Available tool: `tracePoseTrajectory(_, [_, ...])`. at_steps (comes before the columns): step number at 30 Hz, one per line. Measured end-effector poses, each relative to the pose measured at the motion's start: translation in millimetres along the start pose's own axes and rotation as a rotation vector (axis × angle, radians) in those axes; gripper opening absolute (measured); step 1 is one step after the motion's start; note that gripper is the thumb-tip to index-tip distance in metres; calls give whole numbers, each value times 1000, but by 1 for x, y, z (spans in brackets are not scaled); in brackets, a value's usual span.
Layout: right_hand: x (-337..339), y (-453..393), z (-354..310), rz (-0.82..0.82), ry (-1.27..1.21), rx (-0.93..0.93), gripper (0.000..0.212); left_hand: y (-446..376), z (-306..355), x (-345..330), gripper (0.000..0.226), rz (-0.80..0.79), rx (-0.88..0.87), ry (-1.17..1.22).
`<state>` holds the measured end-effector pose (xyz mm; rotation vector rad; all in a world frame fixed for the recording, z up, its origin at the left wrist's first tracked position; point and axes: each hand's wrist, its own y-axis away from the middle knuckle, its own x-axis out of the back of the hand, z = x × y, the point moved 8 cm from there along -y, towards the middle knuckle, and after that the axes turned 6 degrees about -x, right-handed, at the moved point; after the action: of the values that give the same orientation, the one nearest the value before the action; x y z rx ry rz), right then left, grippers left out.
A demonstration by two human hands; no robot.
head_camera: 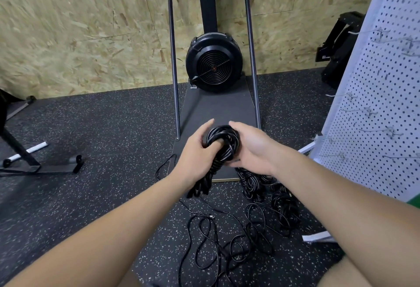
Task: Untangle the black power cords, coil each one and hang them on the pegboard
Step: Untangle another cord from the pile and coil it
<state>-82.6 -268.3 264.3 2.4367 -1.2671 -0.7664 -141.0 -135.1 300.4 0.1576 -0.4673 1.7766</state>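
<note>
Our left hand [195, 150] and right hand [252, 150] both grip a coiled cord [223, 141]; it looks floppy, best held around the bundled loops.

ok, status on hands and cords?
Left hand and right hand grip black coiled power cord. Loose black cords on floor. White pegboard hooks bare.

Left hand [195, 150], right hand [254, 150] grip coiled cord [223, 141].
</note>
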Motion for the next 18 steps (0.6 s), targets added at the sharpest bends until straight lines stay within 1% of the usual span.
tracePoseTrajectory(1, [0, 0, -6, -8, -24, 28, 38, 1, 2, 1, 67, -12, -5, -69])
tracePoseTrajectory(2, [-2, 3, -11, -23, -48, 45, 31, 1, 2, 0, 69, -22, -12, -142])
tracePoseTrajectory(3, [-4, 4, -15, -33, -64, 48, 28, 1, 3, 0, 68, -38, -13, -191])
tracePoseTrajectory(4, [-5, 4, -18, -37, -79, 51, 26, 1, 4, -2, 66, -63, -8, -191])
tracePoseTrajectory(5, [-5, 4, -20, -29, -90, 54, 26, 2, 5, -7, 62, -101, 10, -134])
tracePoseTrajectory(7, [1, 2, -22, 25, -85, 50, 32, 5, 4, -18, 54, -170, 38, 0])
tracePoseTrajectory(9, [9, 2, -24, 88, -81, 29, 42, 7, 9, -24, 49, -196, 12, -3])
tracePoseTrajectory(11, [19, 2, -28, 185, -101, 40, 44, 9, 15, -27, 45, -215, -25, 17])
tracePoseTrajectory(13, [33, 2, -34, 316, -134, 97, 48, 13, 20, -36, 38, -262, -49, 73])
tracePoseTrajectory(15, [42, 1, -38, 422, -118, 153, 51, 17, 23, -42, 31, -276, -51, 98])
tracePoseTrajectory(16, [45, 2, -41, 477, -76, 187, 49, 16, 24, -43, 32, -257, -65, 69])
tracePoseTrajectory(18, [48, 10, -47, 616, 52, 246, 44, 16, 24, -45, 43, -207, -92, -25])
